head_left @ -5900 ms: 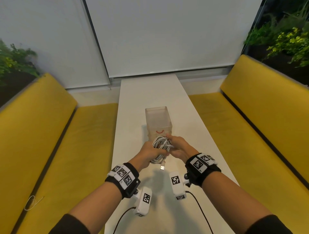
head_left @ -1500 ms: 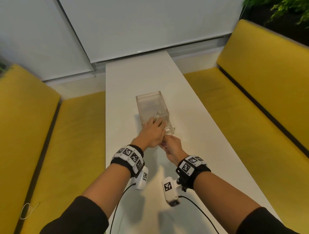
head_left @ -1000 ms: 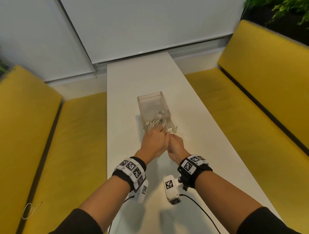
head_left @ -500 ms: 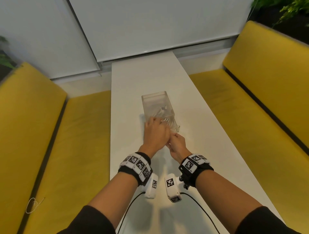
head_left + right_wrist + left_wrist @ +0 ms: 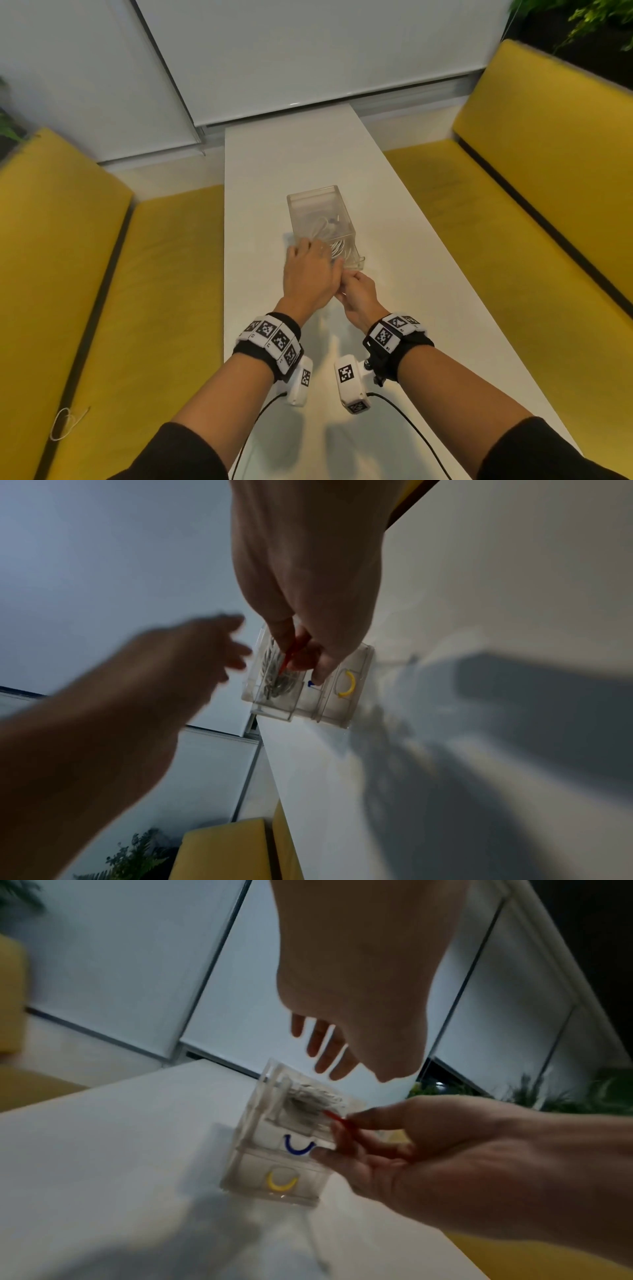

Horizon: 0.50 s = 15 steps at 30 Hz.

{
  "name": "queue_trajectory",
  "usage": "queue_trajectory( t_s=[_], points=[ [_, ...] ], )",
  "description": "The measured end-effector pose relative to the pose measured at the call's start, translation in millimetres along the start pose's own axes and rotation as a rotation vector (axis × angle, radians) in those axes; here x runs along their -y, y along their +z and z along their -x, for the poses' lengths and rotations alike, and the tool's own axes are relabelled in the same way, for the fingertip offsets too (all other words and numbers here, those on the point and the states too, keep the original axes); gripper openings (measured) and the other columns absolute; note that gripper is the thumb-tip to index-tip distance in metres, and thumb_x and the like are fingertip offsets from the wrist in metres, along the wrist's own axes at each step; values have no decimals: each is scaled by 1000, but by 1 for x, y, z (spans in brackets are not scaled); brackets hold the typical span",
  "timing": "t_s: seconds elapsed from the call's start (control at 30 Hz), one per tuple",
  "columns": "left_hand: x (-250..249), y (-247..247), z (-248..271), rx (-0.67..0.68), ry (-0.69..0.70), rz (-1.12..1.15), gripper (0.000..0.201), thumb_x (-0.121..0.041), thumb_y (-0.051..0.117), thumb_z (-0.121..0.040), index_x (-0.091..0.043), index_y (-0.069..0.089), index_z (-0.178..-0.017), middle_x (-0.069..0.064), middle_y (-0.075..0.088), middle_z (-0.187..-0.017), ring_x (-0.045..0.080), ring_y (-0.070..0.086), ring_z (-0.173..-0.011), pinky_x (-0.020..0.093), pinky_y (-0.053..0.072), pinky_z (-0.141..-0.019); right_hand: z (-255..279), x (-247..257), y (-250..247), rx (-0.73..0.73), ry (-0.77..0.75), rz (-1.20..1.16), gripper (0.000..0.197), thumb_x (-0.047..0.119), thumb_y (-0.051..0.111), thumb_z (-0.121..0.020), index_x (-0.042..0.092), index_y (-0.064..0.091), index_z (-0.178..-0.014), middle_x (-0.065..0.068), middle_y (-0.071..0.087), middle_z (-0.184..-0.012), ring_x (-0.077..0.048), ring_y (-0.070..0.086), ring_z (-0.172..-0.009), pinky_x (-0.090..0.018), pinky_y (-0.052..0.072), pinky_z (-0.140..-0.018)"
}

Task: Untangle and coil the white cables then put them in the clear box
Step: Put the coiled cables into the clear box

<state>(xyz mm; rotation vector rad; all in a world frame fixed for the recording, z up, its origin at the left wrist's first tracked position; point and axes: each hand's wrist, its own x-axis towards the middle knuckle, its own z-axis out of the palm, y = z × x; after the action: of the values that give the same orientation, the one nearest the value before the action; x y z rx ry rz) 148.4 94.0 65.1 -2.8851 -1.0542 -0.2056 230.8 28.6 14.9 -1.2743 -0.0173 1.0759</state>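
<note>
Clear plastic box [image 5: 318, 212] of three stacked drawers stands mid-table [image 5: 298, 154], top drawer pulled toward the person. Right hand [image 5: 358, 296]: thumb and forefinger pinched on the top drawer's red handle [image 5: 337, 1119], other fingers curled against the drawer fronts. Left hand [image 5: 310, 274]: palm down over the drawer's near end, fingers [image 5: 322, 1047] straight and spread, holding nothing. White cables [image 5: 330, 240]: one loose coil lying inside the open top drawer. Lower drawers closed, with blue handle [image 5: 298, 1146] and yellow handle [image 5: 281, 1182]. Yellow benches [image 5: 513, 212] flank the table.
</note>
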Motion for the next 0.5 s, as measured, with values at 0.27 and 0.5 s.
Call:
queue_trajectory(
  t_s=[0.27,0.5],
  points=[
    [-13,14,-15,193,115,199,65,-54,18,-104,-8,60,-126,9,61,-132,28,54,-126,43,32,-112,-2,1,-1,12,-29,-37,21,8,52,-100,1,64,-116,-20,68,-110,-29,64,-99,-44,52,-94],
    [-11,-4,-27,335,100,127,65,-55,15,-104,-15,48,-143,6,51,-150,26,40,-138,47,30,-109,-7,7,3,14,-33,-36,23,7,45,-102,0,62,-116,-21,66,-112,-29,64,-102,-39,57,-86]
  ],
)
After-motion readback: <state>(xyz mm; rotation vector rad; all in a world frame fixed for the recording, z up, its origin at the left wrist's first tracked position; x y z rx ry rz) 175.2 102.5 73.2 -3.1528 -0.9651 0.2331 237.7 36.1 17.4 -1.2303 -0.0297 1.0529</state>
